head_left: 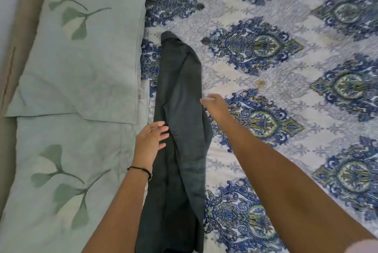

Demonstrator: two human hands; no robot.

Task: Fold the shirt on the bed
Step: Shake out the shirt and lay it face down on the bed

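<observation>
A dark grey shirt (180,109) lies on the bed as a long narrow strip, folded lengthwise, running from the near edge up toward the pillows. My left hand (150,140) rests at the strip's left edge, fingers spread and touching the cloth, a black band on its wrist. My right hand (214,106) hovers at the strip's right edge, fingers apart, holding nothing.
The bedspread (286,68) is white with blue and green ornaments and fills the right side. Two pale green pillows (81,58) with leaf prints lie on the left, close to the shirt. A beige headboard edge (12,48) runs along the far left.
</observation>
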